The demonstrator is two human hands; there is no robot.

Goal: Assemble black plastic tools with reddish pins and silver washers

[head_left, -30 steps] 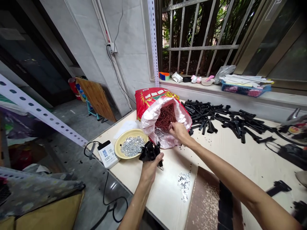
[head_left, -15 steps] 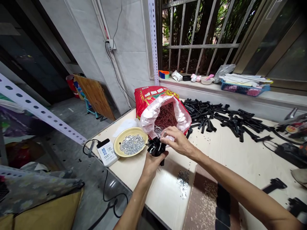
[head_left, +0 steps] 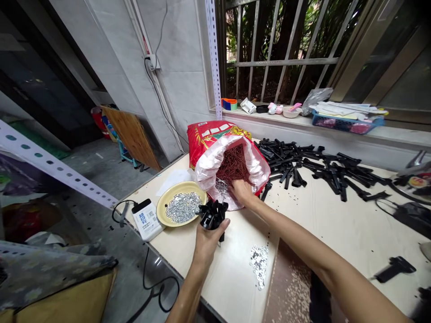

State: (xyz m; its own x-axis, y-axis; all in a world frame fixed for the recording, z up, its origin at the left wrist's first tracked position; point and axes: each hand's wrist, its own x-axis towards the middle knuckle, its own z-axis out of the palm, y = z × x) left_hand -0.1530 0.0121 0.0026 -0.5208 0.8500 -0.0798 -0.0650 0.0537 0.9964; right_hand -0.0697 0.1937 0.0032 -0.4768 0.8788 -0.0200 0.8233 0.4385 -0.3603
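Note:
My left hand (head_left: 209, 240) is closed around several black plastic parts (head_left: 213, 214) bunched upright, a thin metal rod standing out of their top. My right hand (head_left: 243, 192) reaches into the mouth of a red and white sack (head_left: 208, 162), its fingertips hidden among reddish-brown screws or nails (head_left: 233, 163). A few silvery pins (head_left: 221, 185) lie at the sack's near lip. Left of the held parts, a yellow dish (head_left: 160, 204) carries many small shiny metal pieces (head_left: 183, 207).
A pile of black parts (head_left: 332, 172) spreads along the back right. Small metal washers (head_left: 259, 264) lie near the front edge beside a brown board (head_left: 286, 287). A white box with a cable (head_left: 147, 220) stands at the left edge. A blue basket (head_left: 346, 123) sits on the sill.
My right hand has left the top of the black parts and moved into the sack's mouth. My left hand, with the parts, has shifted slightly left and down.

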